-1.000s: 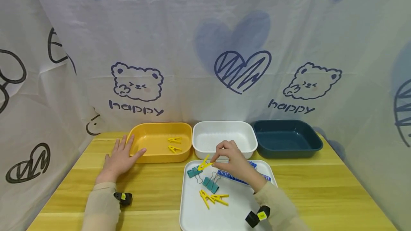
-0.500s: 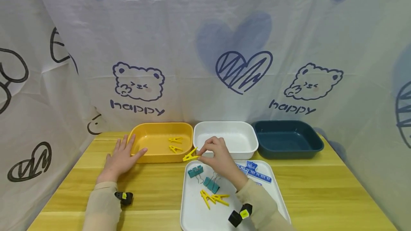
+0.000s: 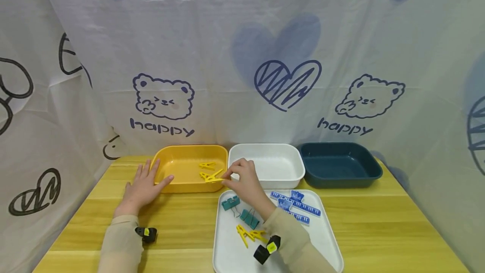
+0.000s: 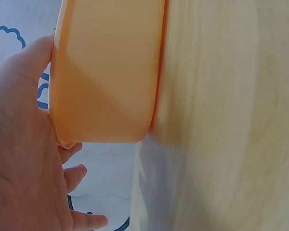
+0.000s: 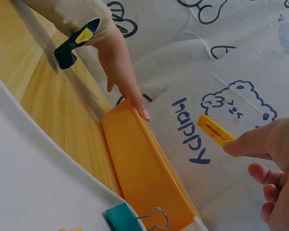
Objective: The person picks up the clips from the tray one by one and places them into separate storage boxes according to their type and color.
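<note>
In the head view, the right hand [image 3: 245, 180], just below centre, pinches a yellow clip [image 3: 214, 176] between thumb and fingertip over the right end of the yellow bin [image 3: 178, 172]. Two yellow clips [image 3: 207, 165] lie in that bin. At lower left, the left hand [image 3: 142, 191] rests on the bin's left end, fingers spread wide. A white tray [image 3: 235, 260] at bottom centre bears teal binder clips [image 3: 250, 219], more yellow clips and blue clips [image 3: 299, 201].

In the left wrist view, the left hand fills the left edge, thumb against the bin's rim, fingers apart.

In the right wrist view, the pinched clip sits right of centre, above the rim; a teal binder clip shows at bottom
</note>
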### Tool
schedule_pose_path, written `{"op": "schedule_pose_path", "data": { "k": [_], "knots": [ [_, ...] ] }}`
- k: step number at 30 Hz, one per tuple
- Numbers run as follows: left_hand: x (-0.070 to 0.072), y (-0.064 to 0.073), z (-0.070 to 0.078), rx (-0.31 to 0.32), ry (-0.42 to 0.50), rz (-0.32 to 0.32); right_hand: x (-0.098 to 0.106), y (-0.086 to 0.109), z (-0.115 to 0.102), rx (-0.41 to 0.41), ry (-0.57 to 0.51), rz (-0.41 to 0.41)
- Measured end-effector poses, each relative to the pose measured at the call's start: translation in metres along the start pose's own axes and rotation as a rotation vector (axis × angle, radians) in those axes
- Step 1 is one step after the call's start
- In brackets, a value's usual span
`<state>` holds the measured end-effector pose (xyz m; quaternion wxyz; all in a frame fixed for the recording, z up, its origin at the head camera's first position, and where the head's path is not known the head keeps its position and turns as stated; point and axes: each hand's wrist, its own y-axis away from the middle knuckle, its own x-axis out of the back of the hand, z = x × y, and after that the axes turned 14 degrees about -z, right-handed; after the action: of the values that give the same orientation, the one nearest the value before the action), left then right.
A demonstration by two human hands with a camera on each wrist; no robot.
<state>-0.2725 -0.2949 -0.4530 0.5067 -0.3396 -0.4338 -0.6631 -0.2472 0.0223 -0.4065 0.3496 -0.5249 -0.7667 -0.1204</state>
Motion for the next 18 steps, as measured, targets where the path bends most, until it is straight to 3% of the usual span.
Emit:
{"op": "schedule_pose_path", "data": {
  "k": [7,18],
  "knots": [
    [0.0,-0.001,0.0,0.005,-0.006,0.003,-0.012,-0.01,-0.004,-0.059,-0.017,0.002],
    [0.0,-0.002,-0.001,0.009,-0.006,0.003,-0.031,-0.026,-0.002,-0.066,0.016,0.036]
  ]
}}
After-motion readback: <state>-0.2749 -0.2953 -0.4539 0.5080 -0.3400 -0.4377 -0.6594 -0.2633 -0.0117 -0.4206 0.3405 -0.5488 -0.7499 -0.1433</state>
